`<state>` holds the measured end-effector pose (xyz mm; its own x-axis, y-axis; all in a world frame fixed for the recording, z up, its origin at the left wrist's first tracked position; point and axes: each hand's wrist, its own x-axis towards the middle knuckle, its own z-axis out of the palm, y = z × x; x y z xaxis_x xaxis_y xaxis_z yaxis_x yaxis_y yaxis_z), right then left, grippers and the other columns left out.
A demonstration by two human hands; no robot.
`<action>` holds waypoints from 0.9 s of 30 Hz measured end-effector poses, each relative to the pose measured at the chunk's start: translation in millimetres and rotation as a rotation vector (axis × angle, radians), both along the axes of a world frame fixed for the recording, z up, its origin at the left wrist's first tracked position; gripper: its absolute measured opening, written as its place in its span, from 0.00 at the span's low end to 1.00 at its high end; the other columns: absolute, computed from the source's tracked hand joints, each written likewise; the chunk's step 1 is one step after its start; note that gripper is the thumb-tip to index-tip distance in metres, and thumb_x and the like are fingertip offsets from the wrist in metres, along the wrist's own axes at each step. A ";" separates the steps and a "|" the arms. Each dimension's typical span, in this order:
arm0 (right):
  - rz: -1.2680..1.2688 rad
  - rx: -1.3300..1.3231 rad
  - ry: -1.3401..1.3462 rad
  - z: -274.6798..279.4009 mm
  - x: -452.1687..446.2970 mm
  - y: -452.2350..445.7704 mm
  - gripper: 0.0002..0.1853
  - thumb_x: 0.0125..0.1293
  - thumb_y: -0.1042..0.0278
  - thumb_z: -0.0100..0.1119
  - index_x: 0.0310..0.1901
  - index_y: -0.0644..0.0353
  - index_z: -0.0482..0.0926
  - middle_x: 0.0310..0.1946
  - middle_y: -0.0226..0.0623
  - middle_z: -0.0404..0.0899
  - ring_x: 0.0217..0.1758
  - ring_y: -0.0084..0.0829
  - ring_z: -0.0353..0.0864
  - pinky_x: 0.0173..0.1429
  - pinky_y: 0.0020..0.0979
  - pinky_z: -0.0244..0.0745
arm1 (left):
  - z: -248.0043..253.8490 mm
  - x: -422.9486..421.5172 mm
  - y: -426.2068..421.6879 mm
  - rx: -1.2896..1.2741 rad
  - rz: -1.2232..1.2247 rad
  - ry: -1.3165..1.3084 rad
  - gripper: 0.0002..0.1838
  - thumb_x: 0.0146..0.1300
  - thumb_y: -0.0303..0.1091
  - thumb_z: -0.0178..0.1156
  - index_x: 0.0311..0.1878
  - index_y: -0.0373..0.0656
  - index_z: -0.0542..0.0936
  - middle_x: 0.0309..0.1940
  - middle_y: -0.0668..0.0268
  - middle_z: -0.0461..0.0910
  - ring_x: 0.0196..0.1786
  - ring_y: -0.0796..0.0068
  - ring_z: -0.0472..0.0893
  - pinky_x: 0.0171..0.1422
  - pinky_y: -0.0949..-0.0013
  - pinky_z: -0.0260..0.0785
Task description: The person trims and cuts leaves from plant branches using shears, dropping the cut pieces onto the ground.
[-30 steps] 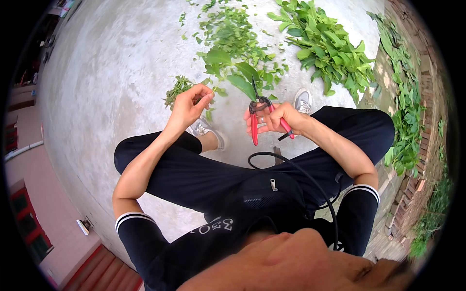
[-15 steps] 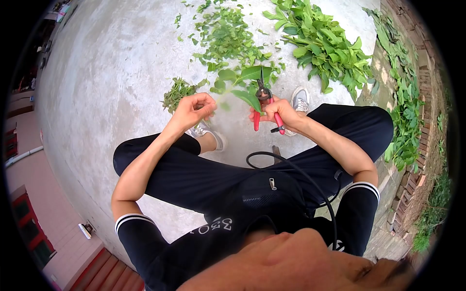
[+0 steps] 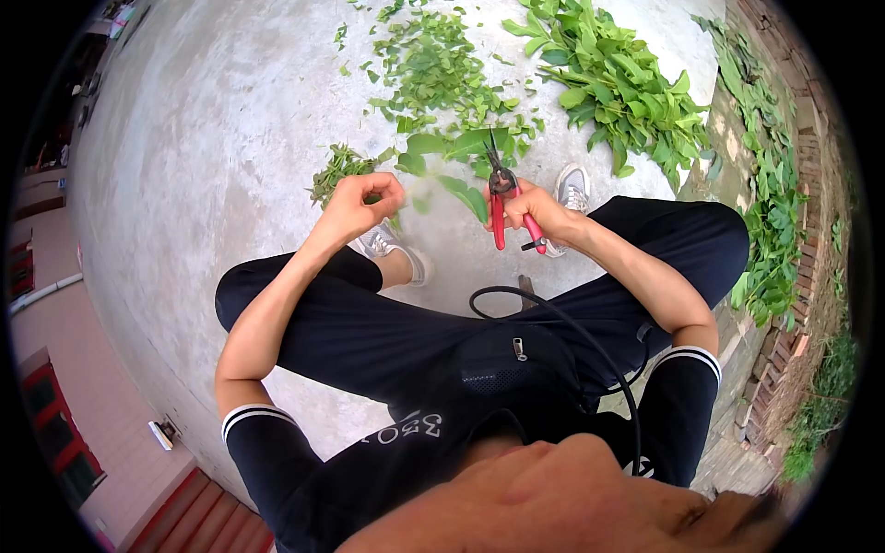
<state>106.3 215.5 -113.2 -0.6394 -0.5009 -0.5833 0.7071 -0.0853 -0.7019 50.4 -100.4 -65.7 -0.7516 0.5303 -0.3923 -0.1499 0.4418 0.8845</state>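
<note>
Pinched fingers of my left hand (image 3: 362, 205) hold the stem end of a leafy sprig (image 3: 470, 145), whose broad green leaves spread toward the right. My right hand (image 3: 544, 214) is wrapped round red-handled pruning shears (image 3: 502, 180). Their dark blades point away from me and stand slightly apart beside the sprig's leaves. Below the sprig lie scattered cut leaf pieces (image 3: 433, 74) on the concrete floor. A small heap of thin stems (image 3: 339, 170) is just beyond my left hand.
A large pile of leafy branches (image 3: 631, 88) lies at the upper right, with more greenery (image 3: 774, 221) along a brick edge (image 3: 804, 267). My shoes (image 3: 572, 189) rest on the floor. A black cable (image 3: 590, 336) loops over my lap.
The shears have moved up and slightly right, to the sprig's leaves, and the fingers of my right hand have closed in round the handles. My left hand stays near the same place.
</note>
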 end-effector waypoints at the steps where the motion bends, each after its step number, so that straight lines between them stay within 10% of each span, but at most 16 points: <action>1: 0.004 -0.013 0.002 -0.4 -0.4 0.5 0.31 0.36 0.81 0.52 0.51 0.66 0.73 0.39 0.43 0.77 0.43 0.37 0.81 0.49 0.32 0.75 | 0.6 0.8 0.1 -0.018 -0.014 0.010 0.03 0.65 0.25 0.62 0.36 0.36 0.82 0.26 0.71 0.80 0.31 0.83 0.76 0.37 0.73 0.69; 4: -0.034 0.035 0.077 -13.5 1.5 -1.7 0.28 0.41 0.78 0.54 0.51 0.68 0.71 0.31 0.46 0.79 0.22 0.35 0.80 0.22 0.33 0.72 | 1.9 3.5 1.2 -0.070 -0.042 0.043 0.03 0.63 0.25 0.62 0.36 0.36 0.83 0.25 0.70 0.80 0.31 0.82 0.76 0.38 0.71 0.69; 10: 0.035 0.390 0.271 -9.3 2.2 0.2 0.15 0.43 0.79 0.56 0.37 0.69 0.76 0.21 0.40 0.76 0.16 0.35 0.76 0.23 0.34 0.72 | 13.9 3.1 3.6 -0.197 -0.126 0.277 0.02 0.62 0.23 0.63 0.35 0.35 0.81 0.24 0.67 0.80 0.29 0.80 0.77 0.36 0.70 0.70; 16: -0.214 0.253 0.016 -0.7 -2.0 4.5 0.12 0.43 0.78 0.56 0.33 0.66 0.75 0.25 0.40 0.77 0.21 0.35 0.79 0.28 0.32 0.74 | 15.2 2.8 0.9 -0.274 -0.119 0.447 0.02 0.61 0.23 0.62 0.36 0.34 0.80 0.27 0.57 0.82 0.31 0.64 0.81 0.39 0.66 0.73; 21: 0.052 0.022 0.052 1.8 -0.3 3.4 0.23 0.41 0.77 0.52 0.46 0.69 0.74 0.37 0.45 0.78 0.41 0.35 0.83 0.44 0.29 0.78 | 12.1 5.0 7.6 -0.180 0.024 0.609 0.03 0.61 0.22 0.60 0.39 0.34 0.78 0.31 0.54 0.81 0.35 0.56 0.81 0.41 0.61 0.73; 27: 0.112 -0.154 0.023 8.0 17.1 -14.7 0.28 0.43 0.74 0.51 0.51 0.71 0.75 0.41 0.46 0.80 0.46 0.38 0.85 0.54 0.34 0.80 | 9.8 11.2 15.0 -0.126 0.014 0.644 0.03 0.65 0.23 0.63 0.40 0.36 0.80 0.32 0.58 0.82 0.36 0.62 0.83 0.43 0.65 0.75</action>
<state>123.5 200.8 -105.2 -0.5864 -0.6524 -0.4801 0.7025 -0.1145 -0.7024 61.6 -85.4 -55.8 -0.8635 0.4979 0.0801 0.3858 0.5499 0.7408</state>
